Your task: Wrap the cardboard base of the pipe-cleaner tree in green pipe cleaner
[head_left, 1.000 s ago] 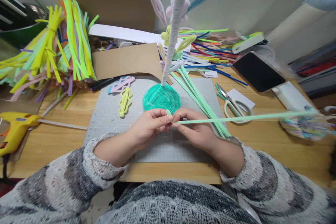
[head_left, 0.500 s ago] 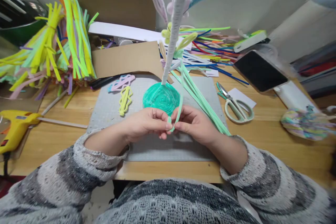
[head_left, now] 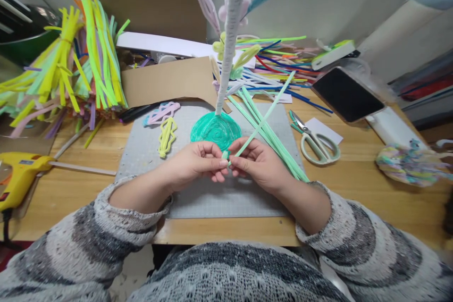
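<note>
Between my fingertips is a pale green pipe cleaner [head_left: 271, 112], its long free part slanting up to the right. My left hand [head_left: 201, 163] pinches its short folded end. Close beside it, my right hand [head_left: 255, 163] pinches the same stem near the fold. Just behind both hands sits a round coiled green base [head_left: 215, 130], with a white wrapped stalk [head_left: 230, 37] rising from it. Pastel loops and petals hang on the stalk. More pale green pipe cleaners [head_left: 283, 151] lie to the right of my right hand, on the grey cutting mat [head_left: 226, 203].
Left are a yellow glue gun [head_left: 23, 174], bundled pipe cleaners [head_left: 65, 66] and zigzag yellow [head_left: 166, 138] and pink-blue [head_left: 163, 113] pieces. Cardboard [head_left: 168, 80] lies behind. Scissors [head_left: 316, 144], a phone [head_left: 348, 94] and a pastel bundle [head_left: 406, 165] are at right.
The pipe cleaner's long part has swung from nearly upright to slanting right. Both hands still pinch its lower end. The whole view has shifted slightly.
</note>
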Demonstrator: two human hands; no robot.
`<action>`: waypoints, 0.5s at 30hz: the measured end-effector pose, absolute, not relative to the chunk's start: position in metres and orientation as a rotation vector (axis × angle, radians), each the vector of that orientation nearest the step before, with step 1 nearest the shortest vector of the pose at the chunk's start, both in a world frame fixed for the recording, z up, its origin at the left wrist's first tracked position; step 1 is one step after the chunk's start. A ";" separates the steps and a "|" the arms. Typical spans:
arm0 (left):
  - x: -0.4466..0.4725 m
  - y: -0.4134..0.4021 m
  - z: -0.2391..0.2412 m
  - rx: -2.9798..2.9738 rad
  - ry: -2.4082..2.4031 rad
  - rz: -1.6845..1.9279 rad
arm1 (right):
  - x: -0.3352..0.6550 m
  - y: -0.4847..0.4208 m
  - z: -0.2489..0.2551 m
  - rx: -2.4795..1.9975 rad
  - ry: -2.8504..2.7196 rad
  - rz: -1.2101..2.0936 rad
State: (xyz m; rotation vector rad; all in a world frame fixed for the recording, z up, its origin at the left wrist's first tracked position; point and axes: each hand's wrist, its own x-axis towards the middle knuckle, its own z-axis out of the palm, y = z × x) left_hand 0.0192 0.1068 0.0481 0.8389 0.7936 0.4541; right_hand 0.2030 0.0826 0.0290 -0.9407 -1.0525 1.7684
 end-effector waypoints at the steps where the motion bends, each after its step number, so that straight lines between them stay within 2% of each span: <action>1: 0.020 0.107 0.048 0.846 0.810 0.467 | 0.203 0.082 0.029 -0.949 -1.039 1.764; 11: 0.018 0.106 0.045 1.120 0.872 0.407 | 0.201 0.080 0.031 -1.016 -1.139 1.765; 15: 0.021 0.103 0.046 1.198 0.878 0.606 | 0.202 0.081 0.030 -1.003 -0.971 1.661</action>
